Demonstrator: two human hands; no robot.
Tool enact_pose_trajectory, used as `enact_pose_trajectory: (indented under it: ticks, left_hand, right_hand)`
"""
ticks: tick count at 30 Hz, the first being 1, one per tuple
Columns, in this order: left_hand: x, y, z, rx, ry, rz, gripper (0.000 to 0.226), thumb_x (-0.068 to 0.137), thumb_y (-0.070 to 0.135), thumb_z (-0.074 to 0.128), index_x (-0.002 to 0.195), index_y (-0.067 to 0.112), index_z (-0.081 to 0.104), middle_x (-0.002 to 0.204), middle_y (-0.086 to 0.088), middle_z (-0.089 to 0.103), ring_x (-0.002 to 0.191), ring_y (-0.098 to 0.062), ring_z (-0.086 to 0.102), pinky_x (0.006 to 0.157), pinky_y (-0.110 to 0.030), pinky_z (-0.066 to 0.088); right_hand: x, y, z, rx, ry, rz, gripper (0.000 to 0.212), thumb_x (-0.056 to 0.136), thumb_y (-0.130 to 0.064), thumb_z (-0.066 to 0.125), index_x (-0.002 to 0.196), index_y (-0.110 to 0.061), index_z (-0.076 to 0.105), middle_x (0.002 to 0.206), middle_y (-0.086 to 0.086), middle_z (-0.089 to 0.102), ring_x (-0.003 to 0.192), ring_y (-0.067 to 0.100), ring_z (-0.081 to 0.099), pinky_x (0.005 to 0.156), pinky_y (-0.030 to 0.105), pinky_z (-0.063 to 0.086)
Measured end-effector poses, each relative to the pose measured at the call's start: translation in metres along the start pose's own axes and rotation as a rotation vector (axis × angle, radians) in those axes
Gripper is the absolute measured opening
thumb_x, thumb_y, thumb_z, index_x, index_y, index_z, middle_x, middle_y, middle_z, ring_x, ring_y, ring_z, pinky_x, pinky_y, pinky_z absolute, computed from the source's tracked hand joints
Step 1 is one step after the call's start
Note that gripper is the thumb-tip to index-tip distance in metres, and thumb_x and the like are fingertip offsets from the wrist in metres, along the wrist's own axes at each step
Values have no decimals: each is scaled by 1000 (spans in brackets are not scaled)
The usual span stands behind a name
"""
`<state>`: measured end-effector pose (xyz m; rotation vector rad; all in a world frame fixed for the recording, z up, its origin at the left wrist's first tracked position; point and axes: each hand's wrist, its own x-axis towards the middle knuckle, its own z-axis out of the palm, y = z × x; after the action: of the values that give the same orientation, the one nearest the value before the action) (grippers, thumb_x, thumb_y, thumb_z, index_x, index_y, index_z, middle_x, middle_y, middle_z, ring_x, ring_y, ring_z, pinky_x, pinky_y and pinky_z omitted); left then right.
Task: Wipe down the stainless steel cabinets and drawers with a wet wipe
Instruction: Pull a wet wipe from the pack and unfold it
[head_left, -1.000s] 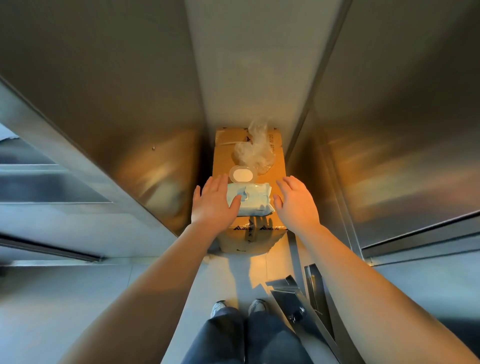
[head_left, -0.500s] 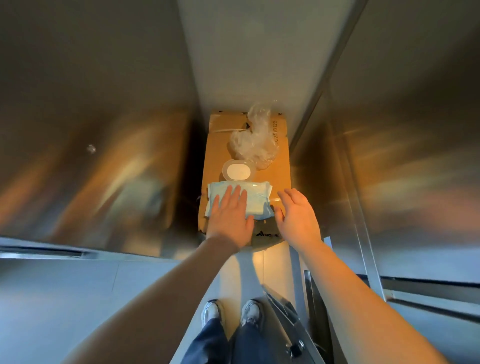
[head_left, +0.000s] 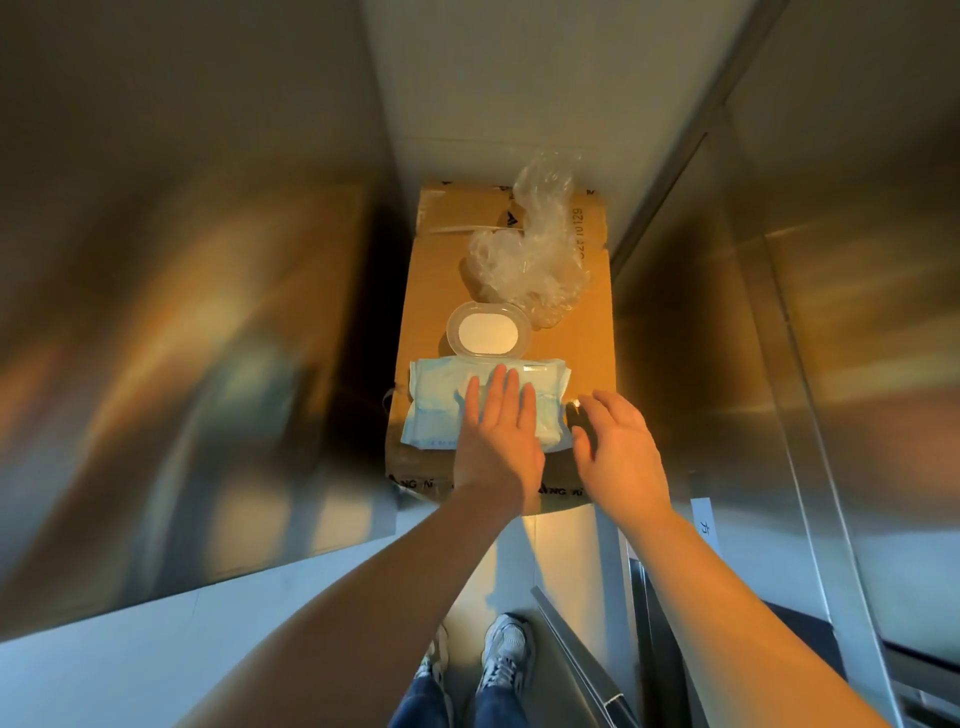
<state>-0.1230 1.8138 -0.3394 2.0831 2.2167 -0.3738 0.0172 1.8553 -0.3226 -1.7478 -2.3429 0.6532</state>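
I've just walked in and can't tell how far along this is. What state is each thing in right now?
Wet wipe pack: lying flat on the box, lid flipped open.
Lid: open, folded back.
Cardboard box: closed, flaps taped.
Plastic bag: crumpled, lying on the box.
Left hand: open, fingers flat on the pack.
Right hand: open, holding nothing.

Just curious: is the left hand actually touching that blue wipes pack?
Touching. The head view shows the left hand lying flat on the wet wipe pack, fingers straight across its top.
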Motion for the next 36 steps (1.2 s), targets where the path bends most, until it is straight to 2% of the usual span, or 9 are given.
enact_pose_trajectory:
  ticks: [7,15,18,20,22,26,31,33,36]
  left_hand:
    - [-10,-41,9,-238,59,-99,73,100,43,44,156,10,13,163,-16,11,151,-34,3,117,-42,-9]
    - [-14,-63,23,-297,93,-75,71,100,44,41,156,12,13,163,-9,17,151,-26,8,120,-43,-1]
    - [-17,-67,28,-339,111,-87,69,99,43,46,155,12,20,161,-15,20,150,-32,12,121,-45,7]
    - [-18,-69,32,-357,131,-87,69,97,42,51,153,11,27,158,-16,28,148,-34,20,120,-49,17]
    - [-17,-69,36,-362,128,-88,69,97,42,52,153,11,27,158,-16,29,149,-33,20,120,-52,21]
    - [-14,-69,44,-386,88,-99,70,100,42,46,155,11,18,162,-12,20,151,-29,9,122,-49,15]
    - [-15,-69,48,-423,87,-111,68,100,40,45,155,9,19,162,-11,20,152,-28,7,123,-48,13]
    - [-15,-68,47,-432,93,-119,67,100,40,45,155,9,20,162,-11,21,152,-27,7,123,-46,12]
    - [-15,-66,47,-450,96,-131,67,101,39,45,155,10,19,162,-10,20,152,-27,7,123,-45,12]
  right_hand:
    - [12,-29,2,29,-42,-107,42,96,-18,56,137,-10,53,141,8,51,132,25,42,110,35,34]
    - [30,-51,19,-4,-111,-262,28,95,-15,57,121,-13,67,135,10,52,130,29,42,107,38,36]
    - [40,-56,29,-38,-135,-292,22,92,-13,61,111,-9,71,123,11,55,123,29,45,98,31,36]
    - [49,-61,34,51,-159,-182,20,93,-17,58,109,-8,66,114,5,52,113,22,42,87,21,30]
    - [57,-65,40,137,-170,-83,17,93,-20,58,102,-6,59,104,3,48,101,18,39,79,20,25]
    - [64,-69,50,223,-199,-18,14,86,-14,64,91,-4,54,97,7,47,95,19,39,82,29,34]
    - [67,-62,61,170,-201,-65,20,89,-15,63,104,-3,66,103,5,49,95,10,31,77,17,24]
    - [65,-60,61,93,-163,-141,19,93,-15,60,105,-4,68,104,5,52,99,13,34,78,17,24]
    - [62,-60,60,-58,-71,-287,19,95,-15,58,101,-5,73,101,7,58,105,26,44,83,27,33]
